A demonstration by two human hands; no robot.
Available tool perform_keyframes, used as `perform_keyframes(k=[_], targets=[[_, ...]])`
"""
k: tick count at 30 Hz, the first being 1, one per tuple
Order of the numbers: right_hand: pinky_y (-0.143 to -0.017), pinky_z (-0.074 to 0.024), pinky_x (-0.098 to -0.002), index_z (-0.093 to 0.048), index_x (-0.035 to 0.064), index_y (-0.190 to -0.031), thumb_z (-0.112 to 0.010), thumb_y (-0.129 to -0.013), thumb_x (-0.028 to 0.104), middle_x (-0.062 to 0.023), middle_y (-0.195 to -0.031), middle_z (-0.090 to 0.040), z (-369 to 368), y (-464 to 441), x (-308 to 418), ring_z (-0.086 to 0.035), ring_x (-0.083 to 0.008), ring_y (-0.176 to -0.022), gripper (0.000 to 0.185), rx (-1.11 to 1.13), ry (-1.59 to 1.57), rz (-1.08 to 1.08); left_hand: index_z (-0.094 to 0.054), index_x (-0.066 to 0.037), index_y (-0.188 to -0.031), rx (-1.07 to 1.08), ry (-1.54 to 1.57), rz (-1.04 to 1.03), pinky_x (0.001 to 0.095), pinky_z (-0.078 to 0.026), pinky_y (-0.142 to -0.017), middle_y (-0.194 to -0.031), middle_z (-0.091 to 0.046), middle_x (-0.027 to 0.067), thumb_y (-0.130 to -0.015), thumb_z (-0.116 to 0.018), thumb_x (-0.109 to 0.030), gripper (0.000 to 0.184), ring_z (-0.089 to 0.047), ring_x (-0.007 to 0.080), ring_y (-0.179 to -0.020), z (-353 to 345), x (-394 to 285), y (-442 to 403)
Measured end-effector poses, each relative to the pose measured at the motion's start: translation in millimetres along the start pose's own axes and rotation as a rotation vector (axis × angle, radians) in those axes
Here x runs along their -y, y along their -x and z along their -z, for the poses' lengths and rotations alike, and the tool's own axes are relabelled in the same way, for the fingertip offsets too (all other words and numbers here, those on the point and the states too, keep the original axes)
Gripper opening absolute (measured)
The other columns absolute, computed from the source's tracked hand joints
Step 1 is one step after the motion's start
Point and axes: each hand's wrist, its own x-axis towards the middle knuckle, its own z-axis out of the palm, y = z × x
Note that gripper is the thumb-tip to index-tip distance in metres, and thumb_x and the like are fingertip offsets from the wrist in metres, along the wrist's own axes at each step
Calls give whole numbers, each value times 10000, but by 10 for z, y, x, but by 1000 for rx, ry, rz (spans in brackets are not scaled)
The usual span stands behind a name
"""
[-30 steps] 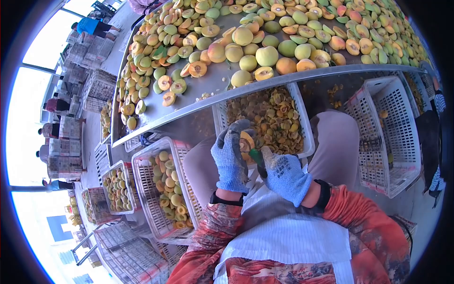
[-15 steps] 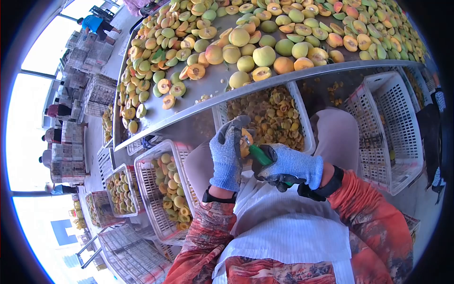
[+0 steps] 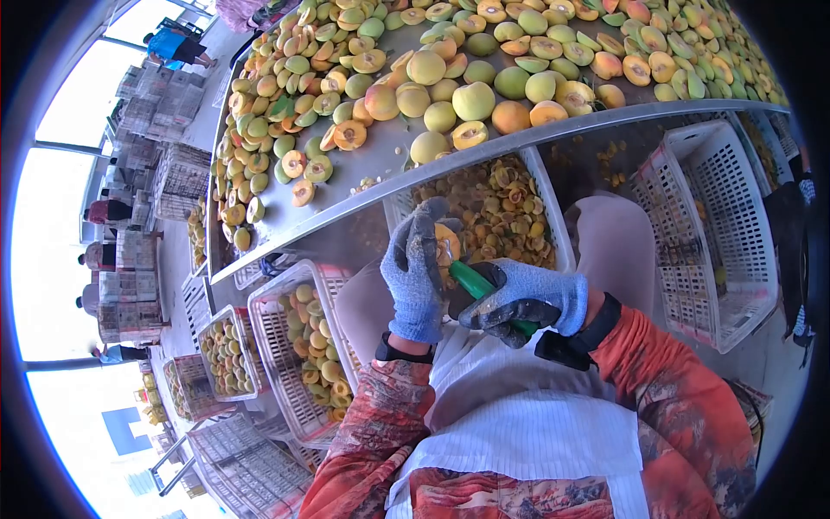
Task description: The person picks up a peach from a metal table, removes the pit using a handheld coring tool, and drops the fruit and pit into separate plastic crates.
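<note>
My left hand (image 3: 417, 272), in a blue knit glove with grey palm coating, is closed around a peach half (image 3: 447, 246), its cut orange face partly showing. In my right hand (image 3: 527, 298), gloved alike, is a green-handled tool (image 3: 473, 280). The handle points up and left at the peach half; the tool's working end is hidden at the fruit. Both hands are close together above my lap, in front of a white crate (image 3: 548, 203) holding fruit scraps (image 3: 506, 208). Beyond them, whole and halved peaches (image 3: 474, 102) cover much of a metal table (image 3: 380, 143).
The table's raised metal edge (image 3: 519, 138) runs just beyond my hands. A crate of peaches (image 3: 268, 320) stands at my left, with another peach crate (image 3: 207, 346) past it. At right is a tall white crate (image 3: 735, 233). People and stacked crates (image 3: 130, 259) are farther left.
The peach half now shows more of its cut face. The green handle has tilted and shifted slightly left in my right hand. The whole view has shifted slightly.
</note>
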Motion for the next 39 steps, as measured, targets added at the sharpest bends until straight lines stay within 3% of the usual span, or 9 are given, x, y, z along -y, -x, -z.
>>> perform_keyframes(k=[4, 14, 18, 28, 30, 34, 36, 38, 39], targets=[[-370, -399, -246, -531, 47, -1034, -645, -775, 159, -45, -613, -523, 15, -42, -16, -481, -122, -413, 305, -365, 679, 123, -558, 23, -1120, 7, 204, 349, 263, -474, -775, -996, -621, 89, -899, -524, -237, 343, -594, 145, -839, 9, 243, -115], [-348, -363, -228, -570, -2, -956, -641, -772, 139, -47, -618, -543, 20, 73, -160, -483, -119, -398, 243, 125, -445, 118, -569, 34, -1057, 298, 92, 201, 300, -519, -538, -882, -628, 141, -874, -538, -292, 376, -614, 197, -649, -135, 5, -228], [-346, -352, -220, -577, -1, -957, -651, -775, 134, -41, -611, -546, 52, 18, -152, -475, -116, -389, 238, 161, -490, 119, -537, 33, -1088, 287, 523, 549, 299, -525, -521, -867, -619, 176, -863, -522, -355, 449, -625, 243, -699, -147, 43, -265], [-369, -333, -225, -585, 22, -939, -645, -797, 131, -16, -549, -506, 97, -93, -120, -433, -99, -371, 189, 109, -504, 174, -503, 21, -1103, 249, 500, 609, 321, -535, -536, -822, -613, 165, -884, -450, -406, 482, -612, 244, -699, -185, 205, -372], [-374, -328, -223, -586, 23, -945, -641, -805, 141, -8, -544, -498, 91, -131, -69, -426, -96, -370, 191, 222, -529, 212, -491, 13, -1126, 323, 864, 595, 337, -533, -565, -804, -614, 147, -899, -426, -383, 461, -603, 239, -685, -51, 599, -407], [-400, -337, -208, -562, 25, -1012, -619, -835, 180, -29, -594, -527, 190, -118, 188, -456, -90, -423, 242, -160, -247, 196, -485, -26, -1142, -23, 797, 621, 417, -510, -744, -1065, -573, 114, -889, -452, -335, 400, -566, 282, -948, -66, 315, -550], [-480, -394, -180, -551, 45, -1037, -611, -845, 195, -48, -730, -586, 289, -187, 142, -552, -85, -597, 251, -530, -478, 388, -484, -27, -1165, 10, 768, 627, 406, -512, -764, -1086, -561, 115, -886, -473, -303, 392, -565, 264, -961, 46, 222, -662], [-609, -462, -222, -529, 56, -1077, -628, -822, 169, -96, -868, -609, 405, -117, 62, -601, -139, -797, 296, -477, -315, 460, -482, -28, -1209, 85, 707, 660, 384, -515, -803, -1126, -539, 116, -880, -514, -239, 393, -564, 229, -988, 116, 168, -740], [-631, -473, -269, -516, 55, -1085, -645, -793, 160, -126, -891, -607, 433, -114, 32, -609, -187, -811, 336, -620, 218, 467, -484, -19, -1213, 85, 698, 634, 373, -524, -783, -1104, -553, 115, -870, -526, -250, 416, -570, 226, -972, 109, 174, -731]])
